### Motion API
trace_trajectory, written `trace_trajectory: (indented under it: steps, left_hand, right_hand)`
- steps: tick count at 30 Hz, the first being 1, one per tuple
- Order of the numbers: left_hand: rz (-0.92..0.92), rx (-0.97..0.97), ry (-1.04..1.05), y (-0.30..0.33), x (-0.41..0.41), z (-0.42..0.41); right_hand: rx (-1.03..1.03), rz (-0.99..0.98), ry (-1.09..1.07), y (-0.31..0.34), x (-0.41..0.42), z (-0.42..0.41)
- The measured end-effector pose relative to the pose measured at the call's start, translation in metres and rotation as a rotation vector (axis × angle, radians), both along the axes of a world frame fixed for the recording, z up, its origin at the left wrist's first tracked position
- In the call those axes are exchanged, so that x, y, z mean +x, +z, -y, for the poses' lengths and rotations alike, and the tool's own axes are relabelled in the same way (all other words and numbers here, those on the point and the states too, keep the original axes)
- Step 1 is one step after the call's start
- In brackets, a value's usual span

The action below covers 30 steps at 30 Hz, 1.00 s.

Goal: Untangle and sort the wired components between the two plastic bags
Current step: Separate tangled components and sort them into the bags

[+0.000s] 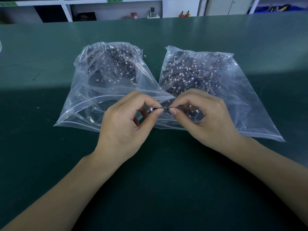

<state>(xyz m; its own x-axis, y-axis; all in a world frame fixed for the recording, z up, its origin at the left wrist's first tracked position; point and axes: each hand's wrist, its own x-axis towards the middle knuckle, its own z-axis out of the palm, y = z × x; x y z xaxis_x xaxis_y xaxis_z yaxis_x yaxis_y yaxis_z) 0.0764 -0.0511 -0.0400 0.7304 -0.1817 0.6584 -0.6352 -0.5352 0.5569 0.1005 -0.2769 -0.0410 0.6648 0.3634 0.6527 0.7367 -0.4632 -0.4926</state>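
Two clear zip bags lie side by side on the green table, mouths toward me. The left bag (106, 77) and the right bag (216, 77) each hold a dark heap of small wired components with white connectors. Between the bag mouths, my left hand (121, 124) and my right hand (208, 117) pinch the two ends of one thin dark wired component (164, 108), stretched level between thumb and forefinger of each hand. A white connector shows at its left end by my left fingertips. More components lie under my right hand inside the right bag's mouth.
The green table (50, 155) stretches wide around the bags. White shelving (116, 9) with small items stands behind the table's far edge. A thin white cord (0, 45) shows at the far left edge.
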Motion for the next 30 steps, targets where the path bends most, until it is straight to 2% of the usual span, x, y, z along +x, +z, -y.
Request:
trace_trajectory:
  steps: [26,30]
  left_hand:
    - [0.007,0.033,0.033,-0.0012,0.0001,0.0004]
    - [0.027,0.014,0.096,-0.0013,0.0020,-0.0012]
  right_hand:
    - [-0.044,-0.007,-0.019,-0.0022,0.0025,0.0008]
    - [-0.149,0.006,-0.056,-0.0022,0.0016,0.0026]
